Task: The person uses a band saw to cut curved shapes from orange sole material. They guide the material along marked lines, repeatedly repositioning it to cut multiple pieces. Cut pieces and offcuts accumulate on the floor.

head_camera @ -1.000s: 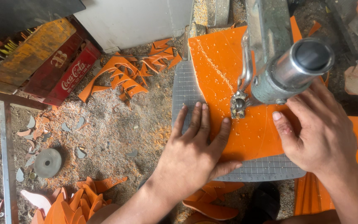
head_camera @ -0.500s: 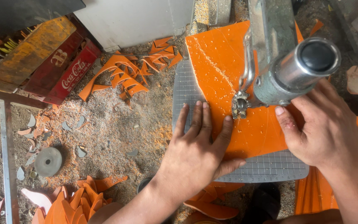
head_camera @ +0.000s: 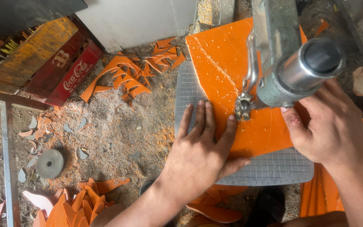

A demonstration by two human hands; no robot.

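Observation:
An orange sheet [head_camera: 232, 71] with scored lines lies on a grey gridded cutting table [head_camera: 274, 168] under a metal machine head [head_camera: 290, 71]. The small cutting tip [head_camera: 243, 107] of the machine touches the sheet near its middle. My left hand [head_camera: 202, 151] presses flat on the sheet's left edge, fingers spread, just left of the tip. My right hand [head_camera: 332, 126] rests on the sheet's right side below the machine's round barrel, thumb pointing toward the tip.
Curved orange offcuts [head_camera: 127, 75] litter the dusty floor at top centre, more orange pieces [head_camera: 76, 206] pile at bottom left. Red and yellow crates [head_camera: 64, 67] stand at upper left. A grey disc [head_camera: 49, 163] lies on the floor. A metal frame [head_camera: 8, 159] runs along the left.
The orange sheet has turned slightly under the cutting tip, with both hands shifting along with it. The cutting tip now sits a little closer to my left fingertips.

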